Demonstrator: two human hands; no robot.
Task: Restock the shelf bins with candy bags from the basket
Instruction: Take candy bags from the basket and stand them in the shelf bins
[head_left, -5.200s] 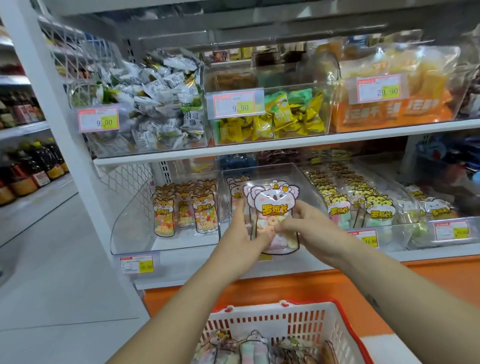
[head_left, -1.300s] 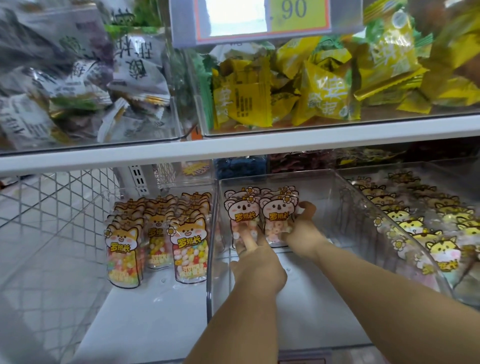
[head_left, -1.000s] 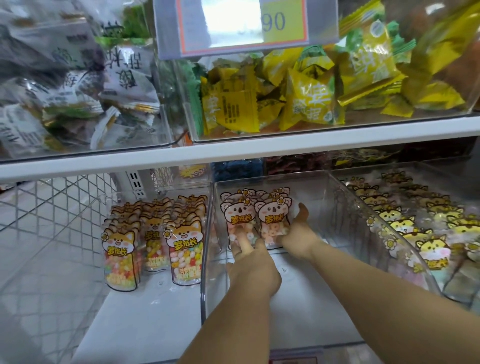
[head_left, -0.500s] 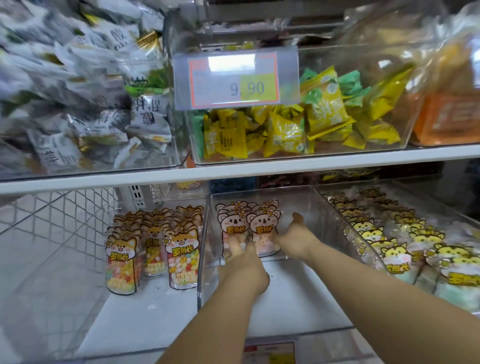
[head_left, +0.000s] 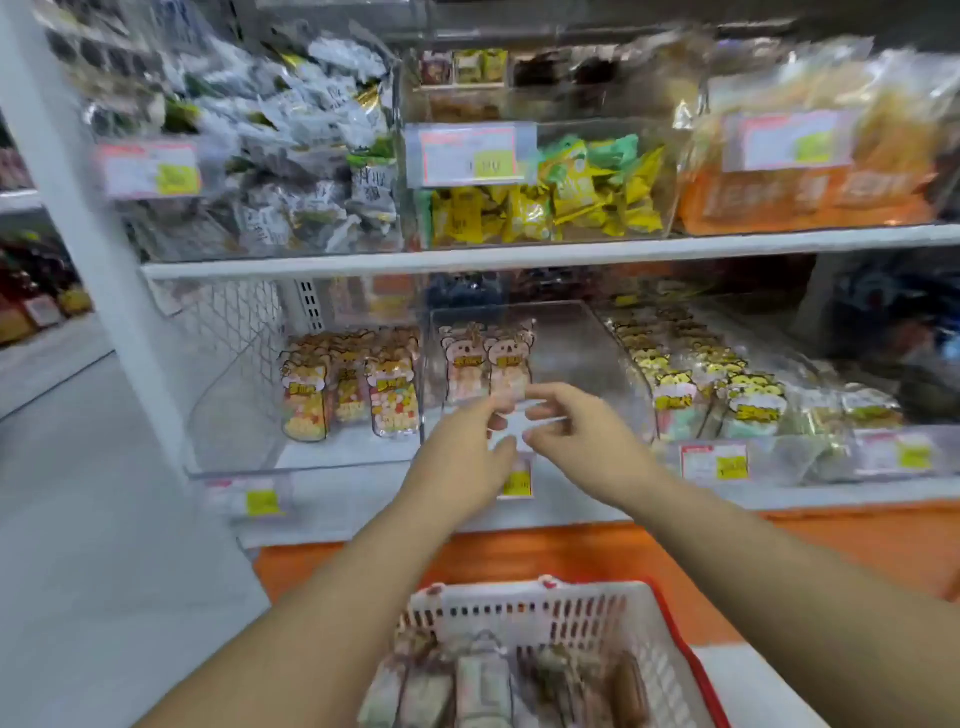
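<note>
Two pink koala candy bags (head_left: 487, 366) stand upright at the back left of the clear middle bin (head_left: 582, 358) on the lower shelf. My left hand (head_left: 462, 457) and my right hand (head_left: 576, 436) hover in front of that bin's front edge, fingers loosely curled, holding nothing. Below them the white basket with a red rim (head_left: 524, 613) holds several candy bags (head_left: 483, 686) lying on end.
The left bin holds orange fox candy bags (head_left: 348, 389); the right bin holds yellow tiger candy bags (head_left: 706, 384). The upper shelf (head_left: 519, 254) carries bins of silver, yellow and orange packs. A white upright post (head_left: 88, 218) stands left, with aisle floor beyond.
Both hands have drawn back out of the middle bin, leaving the koala bags standing at its back. The view has pulled back and down, so the basket shows again.
</note>
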